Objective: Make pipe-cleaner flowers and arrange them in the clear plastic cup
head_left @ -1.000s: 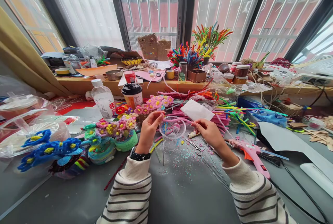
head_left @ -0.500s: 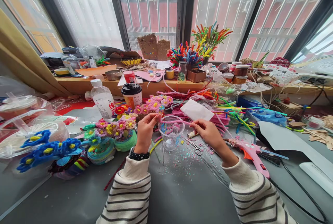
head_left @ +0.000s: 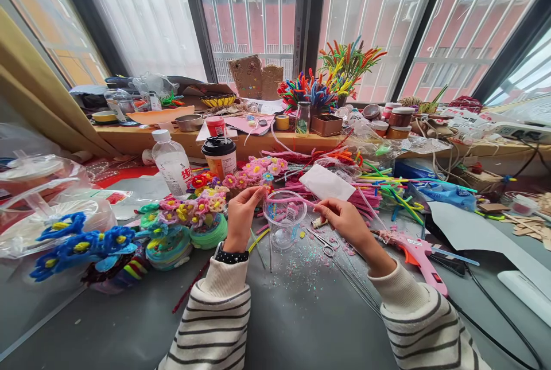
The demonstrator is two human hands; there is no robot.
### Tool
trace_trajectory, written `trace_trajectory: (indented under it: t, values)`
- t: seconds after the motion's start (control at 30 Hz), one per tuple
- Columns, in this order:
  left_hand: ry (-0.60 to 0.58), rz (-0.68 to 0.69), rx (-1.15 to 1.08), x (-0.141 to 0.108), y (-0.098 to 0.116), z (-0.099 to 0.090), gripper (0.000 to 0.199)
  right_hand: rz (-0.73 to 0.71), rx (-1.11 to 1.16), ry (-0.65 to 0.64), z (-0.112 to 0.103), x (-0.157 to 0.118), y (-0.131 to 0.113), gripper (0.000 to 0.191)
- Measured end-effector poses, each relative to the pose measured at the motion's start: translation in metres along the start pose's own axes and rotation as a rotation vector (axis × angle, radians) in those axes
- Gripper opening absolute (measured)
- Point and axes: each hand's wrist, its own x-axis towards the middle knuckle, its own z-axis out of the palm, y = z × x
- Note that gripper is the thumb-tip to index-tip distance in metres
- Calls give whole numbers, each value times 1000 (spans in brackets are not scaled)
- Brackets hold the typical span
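Observation:
A pink pipe cleaner [head_left: 287,201] is stretched between my two hands, over the near rim of a clear plastic cup [head_left: 284,226]. My left hand [head_left: 241,215] pinches its left end between thumb and fingers. At the other end, my right hand [head_left: 342,218] pinches it with thumb and forefinger. The cup stands on the grey table [head_left: 297,324], with scattered glitter in front of it. Scissors [head_left: 326,244] lie just right of the cup, beside several thin wires [head_left: 355,284].
Pipe-cleaner flowers [head_left: 86,244] in coiled pots stand at left, near a water bottle [head_left: 170,160] and a lidded coffee cup [head_left: 219,158]. A pink glue gun [head_left: 424,258] with a cable lies at right. White paper [head_left: 327,182] rests on pink pipe cleaners behind.
The whole view has shifted slightly. Both hands keep their pinch on the pink pipe cleaner, with hardly any visible movement.

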Motion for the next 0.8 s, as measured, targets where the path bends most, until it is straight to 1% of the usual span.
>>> trace_trajectory:
  t: [0.2, 0.5, 0.6, 0.8]
  values:
    - [-22, -64, -63, 0, 2, 1, 32, 26, 41, -28, 1, 0, 1, 30]
    - [26, -124, -92, -1, 2, 3, 37, 43, 43, -66, 0, 0, 2, 30]
    - [10, -151, -91, -2, 3, 4, 36, 31, 35, -69, -2, 1, 3, 31]
    - [-33, -184, -80, -5, 6, 6, 36, -3, -54, -48, -6, 1, 1, 31]
